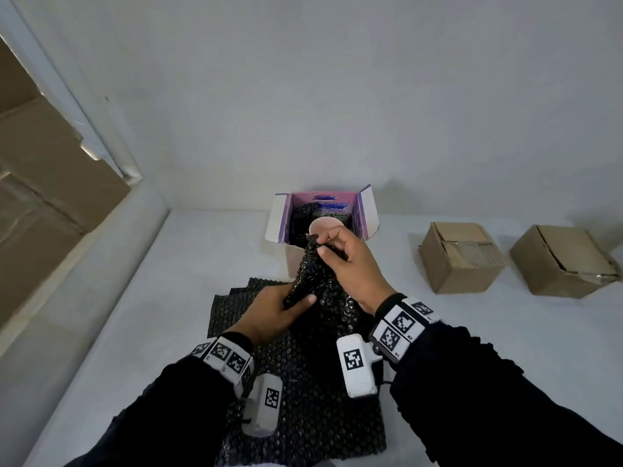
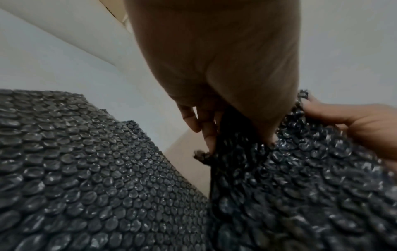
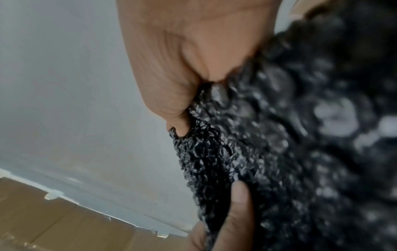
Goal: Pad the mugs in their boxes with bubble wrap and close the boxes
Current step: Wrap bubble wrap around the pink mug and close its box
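Note:
An open box (image 1: 367, 214) with purple inner flaps stands at mid-table. A pale pink mug (image 1: 322, 226) sits inside it, with black bubble wrap (image 1: 298, 220) packed on its left side. Both hands hold one bunched sheet of black bubble wrap (image 1: 318, 281) just in front of the box. My right hand (image 1: 340, 251) pinches its upper end close to the mug's rim. My left hand (image 1: 279, 308) grips its lower end. In the left wrist view the left hand (image 2: 225, 118) clamps the sheet (image 2: 300, 186). In the right wrist view the right hand (image 3: 189, 105) pinches the sheet (image 3: 268, 144).
More flat black bubble wrap (image 1: 303, 399) lies on the white table (image 1: 135, 315) under my forearms. Two closed brown cardboard boxes (image 1: 462, 257) (image 1: 563, 261) stand to the right. Large flattened cardboard (image 1: 43, 183) leans at the far left. A white wall runs behind.

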A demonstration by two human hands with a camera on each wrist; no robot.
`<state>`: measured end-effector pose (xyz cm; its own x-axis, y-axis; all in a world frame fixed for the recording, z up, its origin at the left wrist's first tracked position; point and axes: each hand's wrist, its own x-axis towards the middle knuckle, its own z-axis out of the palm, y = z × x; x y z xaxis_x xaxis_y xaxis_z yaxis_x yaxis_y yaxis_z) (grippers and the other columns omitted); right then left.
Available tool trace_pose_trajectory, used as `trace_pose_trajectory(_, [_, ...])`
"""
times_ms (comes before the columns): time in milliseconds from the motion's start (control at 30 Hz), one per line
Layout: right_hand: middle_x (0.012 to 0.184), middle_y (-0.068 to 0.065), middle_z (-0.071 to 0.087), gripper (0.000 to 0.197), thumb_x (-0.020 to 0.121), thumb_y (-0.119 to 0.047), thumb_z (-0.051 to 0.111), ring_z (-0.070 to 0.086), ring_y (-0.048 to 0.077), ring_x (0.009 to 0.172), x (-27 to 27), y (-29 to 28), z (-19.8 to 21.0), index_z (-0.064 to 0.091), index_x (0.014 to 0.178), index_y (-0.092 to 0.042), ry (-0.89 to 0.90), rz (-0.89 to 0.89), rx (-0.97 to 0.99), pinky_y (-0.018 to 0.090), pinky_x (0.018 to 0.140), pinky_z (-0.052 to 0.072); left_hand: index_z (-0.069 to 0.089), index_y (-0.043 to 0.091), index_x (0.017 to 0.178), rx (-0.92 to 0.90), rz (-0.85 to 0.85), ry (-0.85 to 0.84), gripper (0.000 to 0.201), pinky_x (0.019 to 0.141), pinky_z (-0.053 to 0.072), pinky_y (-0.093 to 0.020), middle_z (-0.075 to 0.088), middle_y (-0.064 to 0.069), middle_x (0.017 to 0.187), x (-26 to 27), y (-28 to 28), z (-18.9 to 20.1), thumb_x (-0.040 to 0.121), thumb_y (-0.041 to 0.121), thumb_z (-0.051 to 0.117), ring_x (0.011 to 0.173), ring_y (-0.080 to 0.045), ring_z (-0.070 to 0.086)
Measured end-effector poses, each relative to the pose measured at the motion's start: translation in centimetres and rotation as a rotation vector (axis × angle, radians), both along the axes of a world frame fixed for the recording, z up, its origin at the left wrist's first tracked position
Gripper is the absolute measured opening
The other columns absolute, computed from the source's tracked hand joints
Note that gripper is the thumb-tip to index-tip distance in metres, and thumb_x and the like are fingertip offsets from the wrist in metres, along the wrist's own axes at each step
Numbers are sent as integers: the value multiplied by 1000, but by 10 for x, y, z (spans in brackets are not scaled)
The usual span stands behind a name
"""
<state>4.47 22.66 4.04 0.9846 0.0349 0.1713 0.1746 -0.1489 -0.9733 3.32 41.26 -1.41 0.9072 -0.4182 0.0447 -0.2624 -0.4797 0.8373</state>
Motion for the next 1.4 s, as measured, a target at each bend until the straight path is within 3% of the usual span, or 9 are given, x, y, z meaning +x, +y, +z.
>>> trace_pose_trajectory(67, [105, 2, 68, 15, 90, -2, 63, 63, 3, 97, 1, -6, 3, 58, 99, -13, -87, -27, -62, 10, 86, 42, 58, 28, 69, -66, 77, 36, 27, 63, 49, -32, 64, 10, 66, 2, -1, 2, 91, 45, 61, 64, -6, 62])
trace_pose_trajectory(167, [101, -7, 64, 22, 83, 0, 70, 61, 3, 90, -2, -14, 0, 59, 96, -14, -178, -36, -196, 14, 81, 46, 66, 28, 98, -218, 203, 88, 6, 81, 55, -33, 74, 1, 93, 12, 2, 10, 93, 28, 62, 90, -18, 69])
trace_pose_trajectory(333, [103, -16, 66, 12, 91, -22, 67, 61, 1, 98, -14, -8, -13, 69, 102, -21, -74, 26, -238, 25, 88, 50, 65, 24, 111, -524, 293, 159, 34, 85, 53, -28, 73, -3, 104, 18, -9, 37, 94, -2, 51, 97, -19, 66])
trace_pose_trajectory(500, [119, -12, 56, 57, 76, -40, 81, 52, -3, 112, -19, 0, -13, 49, 121, -27, 73, 71, -157, 8, 87, 41, 67, 4, 111, -899, 237, 494, 29, 87, 53, -32, 70, -16, 109, 18, -23, 63, 93, 17, 49, 99, -24, 66])
trace_pose_trajectory(700, [95, -9, 67, 30, 86, 6, 61, 61, -12, 82, -1, -17, 0, 65, 109, -13, 37, 104, -190, 6, 77, 43, 66, 25, 86, -133, 361, -591, 21, 88, 38, -18, 50, -6, 102, 24, -8, 62, 82, 45, 67, 104, -13, 50])
trace_pose_trajectory(833, [101, -5, 66, 30, 83, 1, 64, 63, 5, 94, 15, -26, 3, 55, 103, -19, 3, 115, -265, 14, 80, 44, 51, 22, 131, -95, 40, -496, 62, 94, 45, -17, 52, 1, 129, 38, -4, 57, 76, 23, 81, 117, -8, 54])
trace_pose_trajectory(933, [94, -11, 59, 30, 77, -4, 72, 59, 8, 92, 31, -31, -1, 50, 93, -17, -62, 34, -284, 18, 80, 44, 62, 25, 117, 8, 108, -571, 38, 76, 55, -29, 67, 8, 107, 55, -7, 46, 81, 22, 72, 91, -9, 65])
trace_pose_trajectory(1100, [84, -8, 48, 32, 66, -11, 83, 53, 22, 85, 60, -40, -1, 61, 76, -32, -178, -372, -364, 29, 73, 45, 74, 18, 100, 162, 176, -798, 24, 71, 48, -30, 56, -2, 101, 104, -16, 57, 80, 29, 71, 88, -20, 54])
trace_pose_trajectory(1400, [82, -4, 48, 31, 63, 2, 69, 45, 17, 73, 137, -49, 12, 49, 77, -18, -369, -412, -598, 28, 60, 40, 56, 13, 76, 219, 178, -601, 16, 57, 50, -39, 58, 1, 92, 195, -44, 57, 74, -2, 62, 63, -25, 56])
